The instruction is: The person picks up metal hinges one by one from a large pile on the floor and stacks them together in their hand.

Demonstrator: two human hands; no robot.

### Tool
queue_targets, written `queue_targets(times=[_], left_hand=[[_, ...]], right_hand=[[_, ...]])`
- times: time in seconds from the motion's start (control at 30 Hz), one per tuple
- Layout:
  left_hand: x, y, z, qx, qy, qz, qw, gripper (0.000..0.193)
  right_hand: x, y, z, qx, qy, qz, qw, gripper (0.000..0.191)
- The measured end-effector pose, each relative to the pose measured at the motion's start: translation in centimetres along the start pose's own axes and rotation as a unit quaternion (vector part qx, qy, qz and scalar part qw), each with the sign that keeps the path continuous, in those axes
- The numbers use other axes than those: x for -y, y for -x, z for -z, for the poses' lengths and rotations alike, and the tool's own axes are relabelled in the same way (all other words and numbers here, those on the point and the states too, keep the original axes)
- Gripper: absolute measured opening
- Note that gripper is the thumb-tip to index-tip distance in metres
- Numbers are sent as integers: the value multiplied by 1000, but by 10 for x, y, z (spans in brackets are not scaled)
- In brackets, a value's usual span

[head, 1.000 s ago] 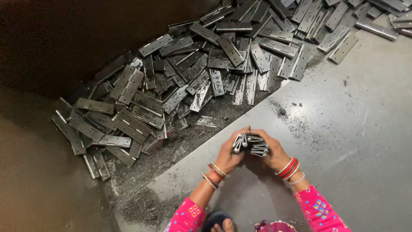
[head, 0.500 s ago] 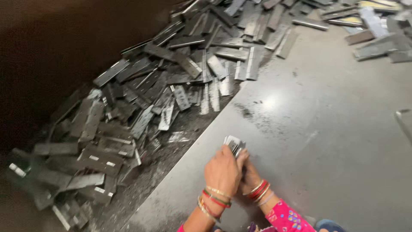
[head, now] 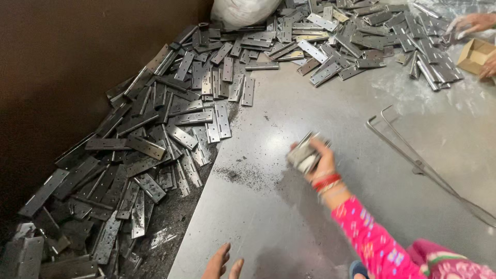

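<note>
Now the right hand [head: 318, 160] alone grips the small stack of grey metal hinge plates [head: 304, 155], fingers curled tightly round it, raised over the smooth grey metal sheet [head: 268, 217]. Half a second ago both hands clasped this stack together near the sheet's lower edge. The left hand [head: 223, 262] has dropped away to that lower edge, fingers loosely spread, holding nothing. A big heap of dark steel hinge plates [head: 155, 134] borders the sheet's left side.

Right hand [head: 321, 161] clutching a stack of grey metal hinges [head: 304, 155] above the grey floor [head: 289, 103]; left hand [head: 223, 263] low, empty.
</note>
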State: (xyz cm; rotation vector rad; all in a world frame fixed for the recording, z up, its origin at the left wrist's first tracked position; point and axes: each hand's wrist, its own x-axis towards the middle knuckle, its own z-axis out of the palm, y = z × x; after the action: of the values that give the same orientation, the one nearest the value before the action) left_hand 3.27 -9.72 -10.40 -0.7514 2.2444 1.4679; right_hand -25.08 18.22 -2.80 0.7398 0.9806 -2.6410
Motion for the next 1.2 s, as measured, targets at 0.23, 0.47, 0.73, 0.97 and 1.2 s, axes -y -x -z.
queue_targets(times=[0.23, 0.47, 0.73, 0.97, 1.2], left_hand=[[57, -8, 39, -136, 1, -3, 991, 72], [58, 30, 82, -289, -107, -213, 927, 39], [123, 21, 209, -431, -276, -206, 834, 22], [131, -22, 260, -289, -428, -234, 824, 20], [126, -15, 263, -309, -409, -225, 828, 14]], right_hand=[[152, -79, -55, -142, 143, 274, 940, 82], [-34, -18, -47, 4, 359, 270, 894, 73], [-276, 131, -33, 269, 523, 258, 767, 55], [-325, 177, -45, 276, 578, 215, 737, 50], [-320, 172, -38, 282, 573, 212, 739, 47]])
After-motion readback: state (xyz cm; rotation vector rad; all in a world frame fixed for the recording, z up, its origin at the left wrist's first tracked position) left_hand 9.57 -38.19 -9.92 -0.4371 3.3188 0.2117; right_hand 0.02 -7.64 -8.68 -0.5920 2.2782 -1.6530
